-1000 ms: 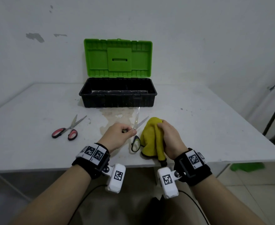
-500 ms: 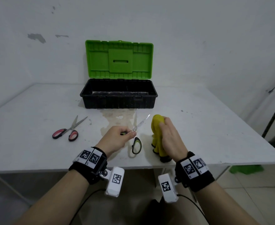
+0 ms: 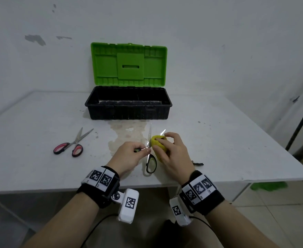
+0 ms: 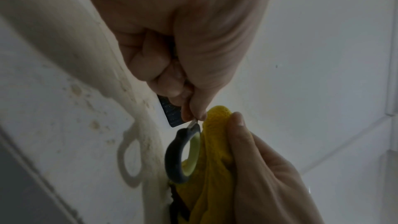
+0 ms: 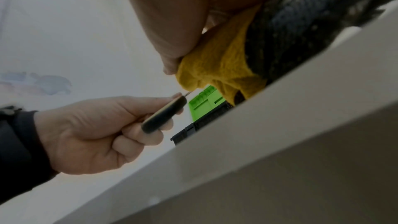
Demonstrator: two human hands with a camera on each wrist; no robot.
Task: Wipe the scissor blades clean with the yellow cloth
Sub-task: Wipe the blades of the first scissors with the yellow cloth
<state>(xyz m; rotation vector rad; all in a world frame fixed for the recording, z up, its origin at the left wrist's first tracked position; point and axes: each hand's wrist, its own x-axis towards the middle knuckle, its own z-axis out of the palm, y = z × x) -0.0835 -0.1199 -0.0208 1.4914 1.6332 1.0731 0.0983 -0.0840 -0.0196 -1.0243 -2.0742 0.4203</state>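
Observation:
A pair of scissors [image 3: 149, 140] with black and pale green handles stands spread above the table's front middle. My left hand [image 3: 129, 155] grips one handle, and the other handle loop [image 3: 151, 164] [image 4: 180, 156] hangs free. In my right hand [image 3: 171, 154] is the bunched yellow cloth [image 3: 157, 143] [image 4: 212, 168] [image 5: 224, 67], pinched around the right blade, whose tip [image 3: 163, 131] sticks out past the cloth. The left blade points up, bare. The cloth has a dark edge [image 5: 286, 28].
A second pair of scissors [image 3: 71, 144] with red and black handles lies spread on the table at the left. A black toolbox [image 3: 128, 111] with its green lid [image 3: 128, 64] raised stands at the back middle. The white table [image 3: 236, 149] carries a stain [image 3: 127, 133] in front of the box.
My right hand has carried the cloth from beside the scissors onto the right blade and turned palm down over it. The left hand still holds the scissors in nearly the same place.

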